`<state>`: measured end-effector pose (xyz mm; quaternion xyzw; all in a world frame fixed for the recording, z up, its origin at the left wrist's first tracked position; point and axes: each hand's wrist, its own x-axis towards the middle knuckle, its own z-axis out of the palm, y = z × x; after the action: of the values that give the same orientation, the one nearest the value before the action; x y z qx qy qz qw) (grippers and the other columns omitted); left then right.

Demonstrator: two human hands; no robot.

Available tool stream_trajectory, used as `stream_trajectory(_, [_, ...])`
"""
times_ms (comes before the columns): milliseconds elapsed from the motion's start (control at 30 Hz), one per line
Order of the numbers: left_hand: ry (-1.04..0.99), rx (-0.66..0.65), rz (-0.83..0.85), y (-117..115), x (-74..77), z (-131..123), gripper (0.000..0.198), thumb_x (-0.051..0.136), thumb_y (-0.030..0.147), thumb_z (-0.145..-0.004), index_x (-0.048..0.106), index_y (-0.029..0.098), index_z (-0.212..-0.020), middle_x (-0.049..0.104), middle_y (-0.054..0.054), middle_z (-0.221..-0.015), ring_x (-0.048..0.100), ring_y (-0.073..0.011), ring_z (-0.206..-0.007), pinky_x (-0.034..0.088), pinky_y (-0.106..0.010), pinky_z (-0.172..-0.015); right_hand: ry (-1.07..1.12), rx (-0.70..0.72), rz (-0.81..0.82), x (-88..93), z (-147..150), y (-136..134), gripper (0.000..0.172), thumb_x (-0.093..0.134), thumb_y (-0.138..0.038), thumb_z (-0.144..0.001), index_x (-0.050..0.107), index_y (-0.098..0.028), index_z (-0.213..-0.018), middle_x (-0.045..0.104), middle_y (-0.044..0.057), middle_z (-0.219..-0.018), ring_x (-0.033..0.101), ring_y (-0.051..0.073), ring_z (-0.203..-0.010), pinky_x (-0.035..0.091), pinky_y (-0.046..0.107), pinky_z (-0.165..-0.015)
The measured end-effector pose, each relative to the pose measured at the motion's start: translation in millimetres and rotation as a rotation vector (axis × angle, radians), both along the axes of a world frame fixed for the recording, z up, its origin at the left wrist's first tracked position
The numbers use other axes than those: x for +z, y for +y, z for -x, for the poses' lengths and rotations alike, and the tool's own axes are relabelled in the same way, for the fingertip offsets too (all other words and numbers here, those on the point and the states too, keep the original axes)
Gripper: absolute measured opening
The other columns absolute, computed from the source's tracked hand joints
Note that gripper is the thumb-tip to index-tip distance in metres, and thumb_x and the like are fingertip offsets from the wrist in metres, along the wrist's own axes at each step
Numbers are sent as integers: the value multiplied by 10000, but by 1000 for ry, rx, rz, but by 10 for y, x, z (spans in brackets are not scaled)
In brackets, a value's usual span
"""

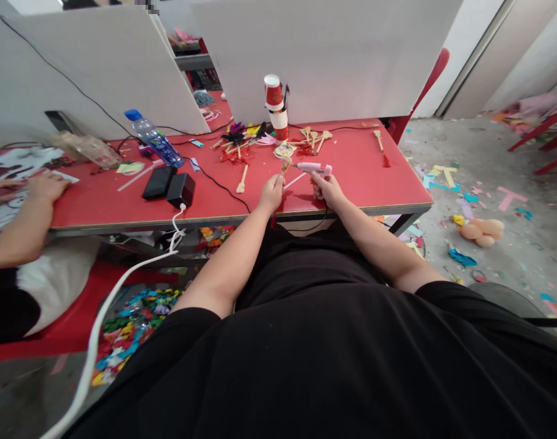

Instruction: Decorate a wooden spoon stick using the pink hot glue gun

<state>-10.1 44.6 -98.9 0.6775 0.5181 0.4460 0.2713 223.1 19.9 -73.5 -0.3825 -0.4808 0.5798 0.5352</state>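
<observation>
My right hand (329,190) is wrapped around the handle of a pink hot glue gun (309,167). Its nozzle points left, close to the mottled brownish head of a small wooden stick (285,164); I cannot tell whether they touch. My left hand (272,193) pinches that stick from below, holding it upright over the table's front edge. Just behind it lies a small round patterned piece (283,150). Similar pale wooden sticks (323,141), some with red tassels, lie beyond the glue gun. One lone stick (242,180) rests left of my left hand, and another tasselled stick (379,141) lies far right.
Stacked paper cups (274,92) stand at the back of the red table (360,183). Left are a blue-capped bottle (155,141), black boxes (181,190) and cables. A co-worker's hands (47,185) rest at the far left. White panels (324,55) border the back.
</observation>
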Motion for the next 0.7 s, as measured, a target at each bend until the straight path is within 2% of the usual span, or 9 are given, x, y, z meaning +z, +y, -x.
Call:
stream_trajectory(400, [-1,-9,-6,-59,47,-15,417,496,490,-1178,628,250,-863,617,-52,-774,618,-231,-769,583,-430,-837,-93,44,-43,-22,32,0,523,902,-636,-972,570,-260,-823,411,-116,-489,345,84,-420,349,234,-438])
stream_trajectory(567, [7,-24,-16,-51,51,-9,458,501,566,-1173,601,254,-852,602,-50,-762,605,-242,-762,545,-445,-843,-112,8,-12,-31,56,22,517,939,-597,-947,560,-270,-820,424,-113,-497,353,91,-427,344,243,-445])
stream_trajectory(700, [-1,-13,-13,-58,45,-9,535,479,682,-1157,550,262,-834,544,-33,-736,580,-238,-756,515,-438,-829,-141,-14,-20,-37,68,36,468,899,-553,-992,579,-257,-821,443,-90,-515,375,99,-457,325,235,-446])
